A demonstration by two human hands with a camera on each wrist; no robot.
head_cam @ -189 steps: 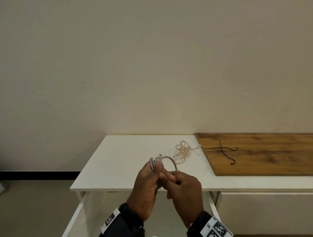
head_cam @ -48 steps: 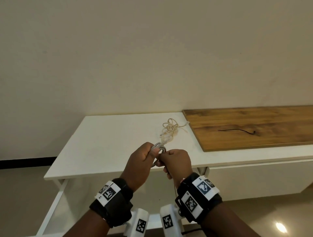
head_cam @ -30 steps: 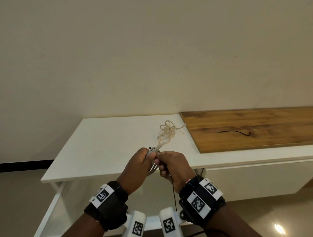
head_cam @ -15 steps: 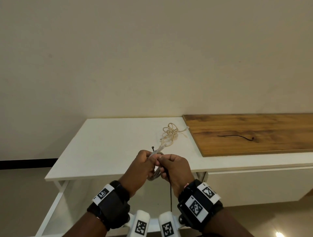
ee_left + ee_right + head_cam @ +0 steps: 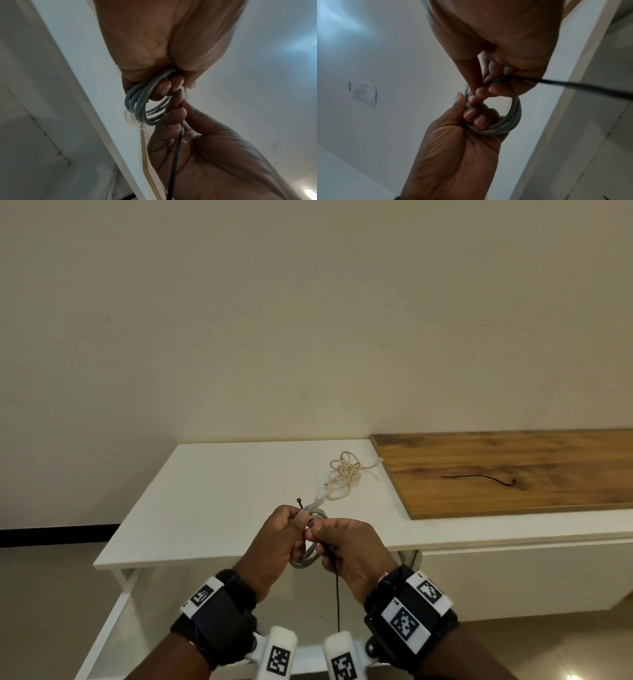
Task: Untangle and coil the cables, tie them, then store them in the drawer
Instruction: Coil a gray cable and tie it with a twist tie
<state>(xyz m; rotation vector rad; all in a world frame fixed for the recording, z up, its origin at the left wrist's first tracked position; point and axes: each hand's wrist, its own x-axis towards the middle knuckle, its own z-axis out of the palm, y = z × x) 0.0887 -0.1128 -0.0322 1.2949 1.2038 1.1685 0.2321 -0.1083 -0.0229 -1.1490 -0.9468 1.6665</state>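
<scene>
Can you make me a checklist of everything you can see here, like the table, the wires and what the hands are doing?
Surface: white table, with a wooden board on its right part.
Job's things: grey cable coil, held in both hands; black zip tie hanging from it.
Clutter: nothing seen.
Grippers: left hand grips the coil; right hand pinches the tie.
Cables: beige cable lies tangled on the table; spare black tie on the board.
Surroundings: plain wall, tiled floor.

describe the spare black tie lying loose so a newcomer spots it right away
Look at the brown wooden board covering the right part of the white table. The thin black cable tie lies alone on it, nearly straight. Unlike the tangled beige cable on the white part, it is dark and uncoiled.
</scene>
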